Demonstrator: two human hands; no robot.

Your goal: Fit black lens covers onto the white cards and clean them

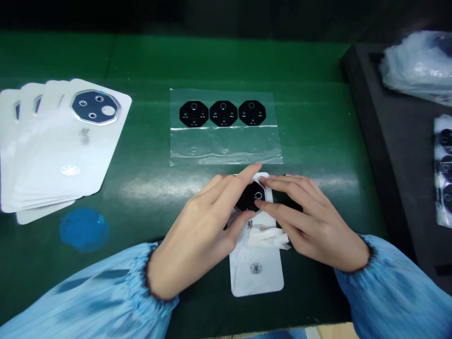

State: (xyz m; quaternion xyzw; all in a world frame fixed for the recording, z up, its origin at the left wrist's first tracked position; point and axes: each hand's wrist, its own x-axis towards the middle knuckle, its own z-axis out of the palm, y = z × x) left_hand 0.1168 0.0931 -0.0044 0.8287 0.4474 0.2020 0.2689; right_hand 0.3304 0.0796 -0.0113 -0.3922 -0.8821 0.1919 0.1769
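Observation:
In front of me lies a white phone back panel [254, 282] with a dark round emblem near its lower end. A black octagonal camera lens cover [248, 197] sits at its upper end, partly hidden by my fingers. My left hand [205, 221] grips the cover's left side, thumb below and fingers above. From the right, my right hand [310, 221] has one fingertip at the cover's top right edge and another on its lower right. Crumpled white tissue [266, 238] rests on the panel, just under the cover. Whether the cover lies fully flat cannot be seen.
Several white phone back panels [63, 155] are fanned out at the left, near a blue round patch [84, 229]. A clear film [226, 146] carries three black octagonal covers [223, 113]. At right, a dark tray [399, 122] holds clear plastic bags [420, 63] and a strip of covers [445, 165].

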